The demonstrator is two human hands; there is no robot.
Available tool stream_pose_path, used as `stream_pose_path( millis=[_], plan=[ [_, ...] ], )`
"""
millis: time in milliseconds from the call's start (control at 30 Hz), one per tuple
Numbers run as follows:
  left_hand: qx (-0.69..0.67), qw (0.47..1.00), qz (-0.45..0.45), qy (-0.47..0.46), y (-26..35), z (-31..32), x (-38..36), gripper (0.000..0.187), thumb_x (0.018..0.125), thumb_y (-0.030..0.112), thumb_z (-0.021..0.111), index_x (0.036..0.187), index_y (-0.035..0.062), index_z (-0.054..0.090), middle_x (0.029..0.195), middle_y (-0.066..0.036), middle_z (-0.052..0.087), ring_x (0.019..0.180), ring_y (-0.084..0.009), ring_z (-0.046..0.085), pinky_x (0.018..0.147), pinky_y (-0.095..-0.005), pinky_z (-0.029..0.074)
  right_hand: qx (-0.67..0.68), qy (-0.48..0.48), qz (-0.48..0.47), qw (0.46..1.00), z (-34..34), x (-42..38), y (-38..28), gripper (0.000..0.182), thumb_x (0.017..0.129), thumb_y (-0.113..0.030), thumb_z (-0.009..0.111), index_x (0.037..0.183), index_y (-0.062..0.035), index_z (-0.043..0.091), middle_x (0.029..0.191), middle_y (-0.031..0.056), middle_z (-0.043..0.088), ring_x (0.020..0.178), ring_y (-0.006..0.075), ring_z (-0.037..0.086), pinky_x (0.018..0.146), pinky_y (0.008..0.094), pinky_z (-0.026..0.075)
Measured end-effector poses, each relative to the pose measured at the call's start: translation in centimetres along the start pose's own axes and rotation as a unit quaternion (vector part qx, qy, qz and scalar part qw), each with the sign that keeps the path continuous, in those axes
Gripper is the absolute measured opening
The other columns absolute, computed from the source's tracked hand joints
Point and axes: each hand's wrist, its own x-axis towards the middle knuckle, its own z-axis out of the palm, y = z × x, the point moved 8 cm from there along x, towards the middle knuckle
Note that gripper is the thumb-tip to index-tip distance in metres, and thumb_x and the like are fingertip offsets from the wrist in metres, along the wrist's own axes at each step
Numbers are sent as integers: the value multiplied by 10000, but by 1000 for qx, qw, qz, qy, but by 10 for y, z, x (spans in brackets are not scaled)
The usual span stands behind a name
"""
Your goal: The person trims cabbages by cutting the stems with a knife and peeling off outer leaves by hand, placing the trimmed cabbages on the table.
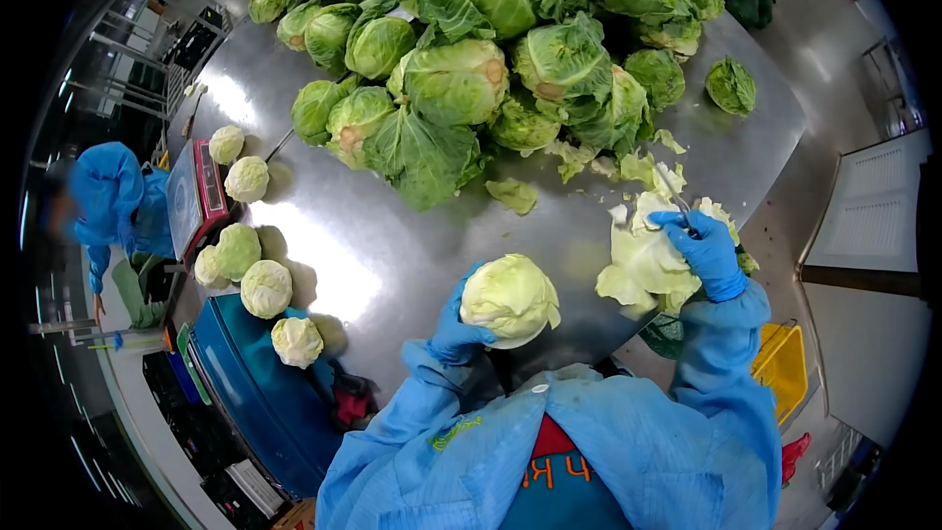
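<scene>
My left hand (453,326), in a blue glove, is wrapped around the side of a pale, trimmed cabbage (510,296) held near the table's front edge. My right hand (708,253), gloved too, grips a knife (673,190) whose thin blade points up and away. Beneath and beside that hand lie loose pale cabbage leaves (643,265). A large pile of green, untrimmed cabbages (454,81) covers the far side of the metal table (392,236). Small leaf scraps (512,195) are scattered between the pile and my hands.
Several trimmed cabbages (266,289) stand along the table's left edge, beside a red scale (203,186). A blue bin (265,383) is at the lower left. A yellow crate (780,368) sits at the right. Another person in blue (116,191) is at the far left.
</scene>
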Motion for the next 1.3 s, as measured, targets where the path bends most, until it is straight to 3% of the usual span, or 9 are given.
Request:
stream_pose_path(
  millis=[200, 367, 567, 700, 800, 900, 1100, 1200, 1300],
  plan=[
    [-95, 990, -102, -23, 6, 27, 7, 940, 567, 188, 833, 1386, 14, 407, 1316, -129, 538, 1198, -259, 539, 1037, -388, 426, 97, -155, -224, 957, 71, -19, -102, 756, 766, -267, 793, 1420, -119, 443, 1202, 75, 600, 1079, 204, 562, 899, 282, 446],
    [-44, 982, -155, -97, -2, 30, 3, 985, 545, 229, 856, 1390, 13, 398, 1323, -123, 530, 1199, -255, 536, 1044, -377, 414, 90, -394, -298, 865, 134, -28, -147, 590, 798, -296, 768, 1320, -115, 559, 1058, 71, 605, 943, 182, 556, 816, 311, 458],
    [-39, 981, -141, -130, -4, 45, 4, 1042, 558, 301, 890, 1411, 17, 364, 1356, -117, 501, 1238, -235, 505, 1059, -393, 402, 166, -268, -183, 931, 135, -1, -123, 220, 837, -268, 744, 895, -67, 677, 681, 0, 540, 645, 87, 505, 597, 265, 439],
    [-44, 976, -170, -126, -31, 29, 16, 805, 716, 309, 785, 1369, 19, 414, 1337, -134, 510, 1210, -253, 529, 1024, -414, 439, 394, -98, 46, 913, 106, 10, -132, 236, 843, -238, 745, 755, -66, 610, 623, -66, 519, 585, 55, 484, 509, 234, 378],
    [-143, 957, -236, -88, -60, 18, 14, 531, 870, 360, 626, 1272, 38, 496, 1281, -144, 524, 1157, -254, 553, 985, -416, 462, 342, 31, -27, 939, 73, 36, -114, 194, 830, -206, 752, 834, -48, 639, 678, -48, 553, 623, 55, 489, 530, 232, 389],
    [-321, 916, -238, -36, -36, 60, 19, 409, 876, 371, 573, 1162, 80, 548, 1167, -125, 569, 1089, -241, 566, 963, -430, 448, -23, 219, -209, 953, 28, 29, -138, 241, 812, -160, 758, 1010, -53, 674, 788, -18, 602, 666, 67, 507, 564, 224, 408],
    [-362, 931, -41, 35, 17, 55, 27, 444, 899, 353, 541, 1281, 132, 494, 1262, -110, 533, 1154, -239, 538, 971, -402, 457, 90, -113, -262, 954, 89, -11, -114, 593, 785, -135, 769, 1336, -207, 561, 1024, 18, 584, 756, 127, 542, 655, 251, 452],
    [-284, 956, 30, -69, 10, 30, 34, 787, 862, 609, 448, 1494, 180, 259, 1535, -147, 256, 1400, -374, 269, 1127, -573, 260, 126, -128, -319, 930, 100, -19, -152, 617, 777, -167, 782, 1347, -207, 551, 1097, 36, 566, 873, 152, 546, 719, 268, 469],
    [36, 998, 40, -19, 12, 24, 44, 763, 881, 610, 391, 1495, 178, 252, 1527, -157, 266, 1382, -390, 297, 1120, -582, 268, 67, -197, -323, 923, 112, -17, -179, 639, 780, -221, 778, 1368, -227, 529, 1168, 84, 539, 1021, 213, 517, 805, 294, 470]
  ],
)
